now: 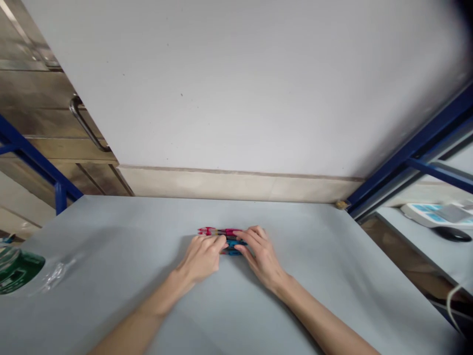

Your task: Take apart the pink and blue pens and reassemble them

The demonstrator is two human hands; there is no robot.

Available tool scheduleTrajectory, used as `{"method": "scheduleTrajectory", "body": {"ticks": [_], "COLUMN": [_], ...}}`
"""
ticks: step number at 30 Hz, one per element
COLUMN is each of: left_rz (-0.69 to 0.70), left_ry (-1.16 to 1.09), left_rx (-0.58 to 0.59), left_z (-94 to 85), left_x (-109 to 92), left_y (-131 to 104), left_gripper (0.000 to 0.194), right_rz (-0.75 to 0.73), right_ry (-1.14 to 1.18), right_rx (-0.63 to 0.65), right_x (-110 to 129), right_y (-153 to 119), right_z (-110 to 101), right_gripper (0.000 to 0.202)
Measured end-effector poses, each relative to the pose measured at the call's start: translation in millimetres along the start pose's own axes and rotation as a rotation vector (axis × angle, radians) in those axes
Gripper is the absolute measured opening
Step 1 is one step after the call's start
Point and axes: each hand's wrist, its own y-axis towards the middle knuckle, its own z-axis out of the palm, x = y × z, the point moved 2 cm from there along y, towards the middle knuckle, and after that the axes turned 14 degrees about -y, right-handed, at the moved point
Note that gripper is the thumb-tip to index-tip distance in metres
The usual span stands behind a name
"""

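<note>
Several pens lie side by side on the grey-blue table (pixel 155 276) in the middle of the head view. Pink pens (pixel 211 230) are on the far side of the bunch and blue pens (pixel 232 244) on the near side. My left hand (pixel 204 255) is closed over the left part of the bunch, its fingers bent and covering some of the pens. From the other end my right hand (pixel 263 254) grips the bunch, with the thumb at the near side and the fingers at the far side. My hands hide parts of the pens.
At the left edge lies a clear plastic container with a green label (pixel 22 271). A white wall (pixel 240 98) rises behind the table, with blue metal posts (pixel 399 143) at the sides. A black mouse (pixel 451 233) rests on a side table at right.
</note>
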Motion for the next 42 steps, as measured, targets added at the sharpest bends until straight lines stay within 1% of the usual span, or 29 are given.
{"method": "scheduleTrajectory", "body": {"ticks": [2, 5, 8, 11, 14, 16, 18, 21, 23, 25, 28, 31, 34, 37, 42], "left_rz": [0.009, 0.0, 0.009, 0.041, 0.044, 0.038, 0.035, 0.033, 0.034, 0.038, 0.036, 0.031, 0.044, 0.049, 0.038], "left_ry": [0.012, 0.037, 0.032, 0.023, 0.051, 0.058, 0.045, 0.015, 0.009, 0.012, 0.013, 0.012, 0.0, 0.007, 0.04], "left_rx": [0.007, 0.001, -0.012, -0.043, -0.042, -0.022, -0.009, -0.01, -0.015, -0.017, -0.009, -0.014, -0.022, -0.018, 0.008], "left_z": [0.7, 0.3, -1.1, -2.4, -2.6, -2.4, -2.5, -3.6, -4.6, -5.7, -6.8, -7.1, -7.4, -8.8, -10.8], "left_x": [0, -2, -3, -4, -3, -3, -3, -3, -3, -3, -1, 0, 1, 1, -1], "left_y": [1, 2, 3, 3, 3, 3, 3, 3, 4, 4, 4, 3, 3, 3, 4], "left_gripper": [0.018, 0.017, 0.017, 0.016, 0.017, 0.017, 0.017, 0.017, 0.016, 0.014, 0.014, 0.016, 0.015, 0.016, 0.017], "right_rz": [-0.009, -0.005, 0.015, 0.011, 0.0, 0.011, 0.026, 0.025, 0.021, 0.028, 0.034, 0.027, -0.012, -0.043, -0.033], "right_ry": [-0.033, -0.031, 0.016, 0.036, 0.017, 0.004, 0.005, 0.026, 0.034, 0.03, 0.041, 0.058, 0.051, 0.04, 0.033], "right_rx": [0.03, -0.004, -0.019, 0.044, 0.093, 0.077, 0.052, 0.069, 0.086, 0.069, 0.021, 0.029, 0.089, 0.121, 0.021], "right_x": [2, 4, 5, 4, 2, 1, 0, 0, 1, 1, 1, 3, 6, 8, 4], "right_y": [1, 1, 0, 0, -1, -1, -1, 0, 0, 0, -1, 0, 3, 5, 3], "right_z": [1, 4, 5, 4, 5, 5, 5, 4, 4, 6, 9, 10, 8, 6, 6], "right_gripper": [0.021, 0.022, 0.016, 0.025, 0.02, 0.019, 0.015, 0.021, 0.02, 0.021, 0.016, 0.012, 0.029, 0.03, 0.022]}}
